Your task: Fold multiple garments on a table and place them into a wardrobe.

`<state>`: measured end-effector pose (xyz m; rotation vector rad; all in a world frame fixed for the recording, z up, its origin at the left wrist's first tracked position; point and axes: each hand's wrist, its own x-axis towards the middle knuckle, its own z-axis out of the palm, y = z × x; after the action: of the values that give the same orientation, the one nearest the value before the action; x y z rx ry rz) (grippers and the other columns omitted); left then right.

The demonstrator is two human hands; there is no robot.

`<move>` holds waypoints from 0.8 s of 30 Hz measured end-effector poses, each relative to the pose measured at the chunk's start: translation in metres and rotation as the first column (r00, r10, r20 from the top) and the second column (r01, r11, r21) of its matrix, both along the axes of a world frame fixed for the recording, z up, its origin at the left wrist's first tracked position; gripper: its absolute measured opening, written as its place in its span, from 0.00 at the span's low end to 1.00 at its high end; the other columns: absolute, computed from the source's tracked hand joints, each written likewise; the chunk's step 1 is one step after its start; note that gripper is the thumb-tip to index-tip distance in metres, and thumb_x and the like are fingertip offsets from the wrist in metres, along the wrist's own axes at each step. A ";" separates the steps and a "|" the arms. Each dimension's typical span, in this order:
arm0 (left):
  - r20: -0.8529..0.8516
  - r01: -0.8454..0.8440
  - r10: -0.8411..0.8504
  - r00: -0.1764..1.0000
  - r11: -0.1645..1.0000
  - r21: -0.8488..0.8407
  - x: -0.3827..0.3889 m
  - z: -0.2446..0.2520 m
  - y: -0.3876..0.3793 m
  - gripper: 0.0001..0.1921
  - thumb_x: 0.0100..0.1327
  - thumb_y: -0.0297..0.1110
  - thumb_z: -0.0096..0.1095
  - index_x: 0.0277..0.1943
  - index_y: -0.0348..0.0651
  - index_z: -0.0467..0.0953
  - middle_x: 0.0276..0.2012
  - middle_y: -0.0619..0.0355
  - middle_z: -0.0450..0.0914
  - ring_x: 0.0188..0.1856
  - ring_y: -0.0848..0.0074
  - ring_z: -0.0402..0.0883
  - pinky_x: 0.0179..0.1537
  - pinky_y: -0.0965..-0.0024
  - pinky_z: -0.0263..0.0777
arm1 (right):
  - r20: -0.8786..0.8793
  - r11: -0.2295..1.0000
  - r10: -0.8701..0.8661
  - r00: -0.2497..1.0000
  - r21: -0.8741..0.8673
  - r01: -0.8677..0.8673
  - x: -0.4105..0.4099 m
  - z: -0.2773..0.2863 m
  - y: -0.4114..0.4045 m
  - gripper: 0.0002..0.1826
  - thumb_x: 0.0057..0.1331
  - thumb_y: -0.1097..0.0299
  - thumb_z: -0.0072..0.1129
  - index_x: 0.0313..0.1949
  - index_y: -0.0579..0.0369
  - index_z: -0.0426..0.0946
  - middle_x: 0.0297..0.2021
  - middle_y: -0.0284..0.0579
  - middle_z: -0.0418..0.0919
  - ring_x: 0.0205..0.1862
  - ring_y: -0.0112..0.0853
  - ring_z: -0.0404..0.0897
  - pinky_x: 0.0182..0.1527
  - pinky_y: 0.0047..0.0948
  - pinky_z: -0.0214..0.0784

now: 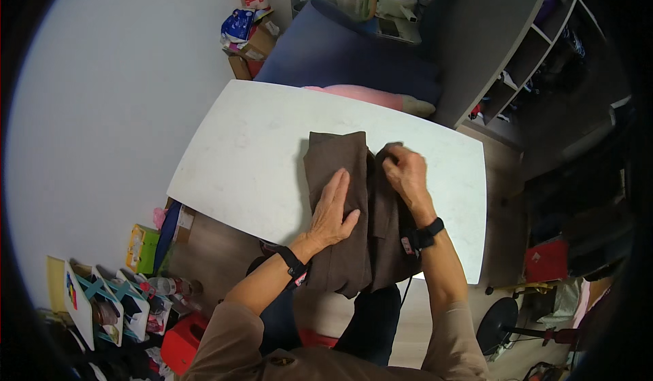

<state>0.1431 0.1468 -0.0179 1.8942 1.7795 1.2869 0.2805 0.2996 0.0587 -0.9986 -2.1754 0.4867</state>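
A brown folded garment (339, 151) lies lengthwise on the white table (245, 141), its lower end hanging over the near edge. My left hand (334, 213) rests flat on the garment's left part, fingers pointing away from me. My right hand (405, 172) has its fingers curled on the far end of the right part, pinching the cloth. A dark gap runs between the two parts. Both wrists wear black straps.
A blue padded seat or cushion and a pink plush item (362, 95) adjoin the far edge. A tall shelf unit (515, 65) stands right. A fan-like round base (497, 325) is on the floor; a rack (109, 304) and red container (183, 343) stand lower left.
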 end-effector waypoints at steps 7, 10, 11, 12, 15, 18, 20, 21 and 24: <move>0.109 -0.127 0.106 0.988 0.968 0.218 -0.013 -0.013 -0.009 0.33 0.64 0.36 0.50 0.69 0.26 0.55 0.67 0.34 0.58 0.67 0.47 0.61 0.67 0.53 0.58 | 0.370 0.940 0.065 0.927 0.289 -0.181 -0.040 -0.038 -0.009 0.13 0.60 0.70 0.56 0.44 0.56 0.80 0.41 0.47 0.77 0.45 0.41 0.76 0.45 0.38 0.68; -0.047 -0.074 0.081 0.996 0.987 0.144 -0.007 -0.002 -0.003 0.33 0.62 0.36 0.50 0.68 0.25 0.57 0.65 0.35 0.61 0.67 0.46 0.60 0.69 0.52 0.53 | 0.671 0.940 0.087 0.736 0.189 -0.283 -0.058 -0.074 -0.005 0.17 0.61 0.67 0.52 0.48 0.59 0.78 0.48 0.47 0.75 0.54 0.41 0.71 0.54 0.39 0.62; -0.087 -0.059 0.069 0.994 0.992 0.115 -0.006 -0.003 0.000 0.34 0.61 0.36 0.50 0.67 0.24 0.58 0.66 0.36 0.61 0.68 0.45 0.58 0.69 0.52 0.52 | 0.670 0.946 0.112 0.734 0.154 -0.285 -0.060 -0.079 -0.005 0.18 0.62 0.66 0.50 0.49 0.61 0.77 0.50 0.47 0.74 0.57 0.41 0.69 0.57 0.39 0.59; -0.090 -0.048 0.059 0.994 0.992 0.117 -0.006 -0.004 0.000 0.34 0.61 0.36 0.50 0.67 0.24 0.58 0.66 0.36 0.61 0.68 0.45 0.58 0.69 0.52 0.52 | 0.668 0.949 0.103 0.737 0.157 -0.274 -0.059 -0.084 -0.004 0.18 0.62 0.66 0.50 0.49 0.61 0.77 0.50 0.47 0.74 0.57 0.41 0.69 0.57 0.39 0.59; -0.275 -0.016 0.029 0.961 0.999 0.047 -0.004 0.001 0.002 0.36 0.60 0.38 0.48 0.68 0.25 0.56 0.70 0.34 0.55 0.72 0.45 0.52 0.72 0.51 0.45 | 0.511 0.914 0.096 0.854 0.294 -0.278 -0.057 -0.098 0.000 0.22 0.63 0.63 0.49 0.53 0.62 0.75 0.53 0.51 0.73 0.56 0.42 0.70 0.58 0.39 0.60; -0.285 -0.004 0.017 0.958 0.999 0.045 -0.007 0.003 0.001 0.37 0.60 0.38 0.48 0.69 0.25 0.52 0.70 0.33 0.53 0.73 0.45 0.51 0.72 0.50 0.44 | 0.636 0.953 0.227 0.738 0.013 -0.304 -0.055 -0.061 -0.003 0.24 0.63 0.62 0.50 0.55 0.62 0.74 0.56 0.53 0.73 0.58 0.43 0.71 0.59 0.40 0.61; -0.296 0.006 0.000 0.955 1.000 0.020 -0.003 0.006 0.004 0.38 0.61 0.38 0.48 0.70 0.24 0.50 0.71 0.33 0.51 0.73 0.45 0.50 0.73 0.50 0.43 | 0.529 0.909 0.414 0.741 -0.286 -0.303 -0.052 -0.059 0.020 0.26 0.67 0.62 0.47 0.60 0.65 0.69 0.61 0.57 0.70 0.62 0.48 0.69 0.63 0.41 0.59; -0.321 0.014 -0.012 0.947 1.000 0.003 -0.001 0.007 0.006 0.38 0.61 0.38 0.48 0.70 0.24 0.50 0.71 0.34 0.51 0.73 0.45 0.50 0.73 0.50 0.42 | 0.152 0.762 0.500 0.853 -0.545 -0.350 -0.045 -0.055 0.027 0.28 0.68 0.60 0.46 0.63 0.66 0.66 0.63 0.60 0.67 0.65 0.50 0.66 0.65 0.39 0.58; -0.369 0.031 -0.034 0.929 0.999 -0.014 -0.004 0.005 0.007 0.37 0.61 0.39 0.49 0.69 0.24 0.52 0.71 0.33 0.51 0.73 0.45 0.49 0.73 0.50 0.41 | -0.331 0.515 0.395 0.857 -0.693 -0.505 -0.024 -0.025 0.010 0.36 0.73 0.51 0.40 0.70 0.67 0.54 0.66 0.66 0.62 0.68 0.53 0.61 0.69 0.37 0.54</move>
<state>0.1391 0.1536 -0.0126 2.2715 1.9054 0.9543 0.2566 0.3092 0.0334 -0.7132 -2.0910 1.8085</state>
